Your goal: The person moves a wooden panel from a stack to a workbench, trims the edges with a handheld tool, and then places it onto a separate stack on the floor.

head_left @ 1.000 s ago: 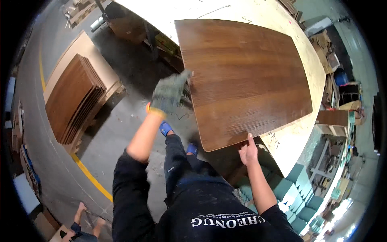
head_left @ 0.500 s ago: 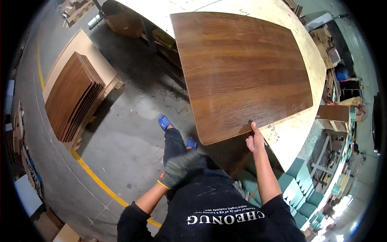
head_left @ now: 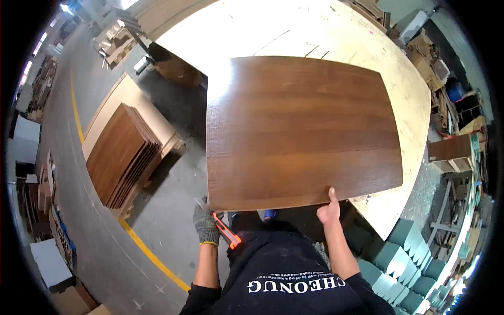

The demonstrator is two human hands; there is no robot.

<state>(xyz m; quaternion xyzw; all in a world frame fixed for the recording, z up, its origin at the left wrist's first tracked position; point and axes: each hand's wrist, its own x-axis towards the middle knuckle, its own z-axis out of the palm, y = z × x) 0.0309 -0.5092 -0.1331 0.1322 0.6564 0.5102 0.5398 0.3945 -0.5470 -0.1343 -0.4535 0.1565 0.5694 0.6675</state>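
Observation:
A brown wood-grain board (head_left: 302, 131) with rounded corners lies tilted over a pale plywood worktop (head_left: 357, 39), its near part jutting past the worktop's edge toward me. My right hand (head_left: 329, 211), bare, grips the board's near edge, thumb on top and fingers hidden beneath. At the near left corner is my left hand (head_left: 206, 224) in a dark grey knit glove, closed on an orange utility knife (head_left: 229, 231). Whether those gloved fingers also press the board's corner I cannot tell.
On the floor to the left, several similar brown boards (head_left: 123, 152) are stacked on a pale sheet over a pallet. Dark green blocks (head_left: 391, 247) are piled at the lower right. A yellow line (head_left: 152, 254) crosses the grey floor.
The board has swung round and slid toward me and to the left. My left hand has moved from before my body to the board's near left corner, and the orange knife now shows.

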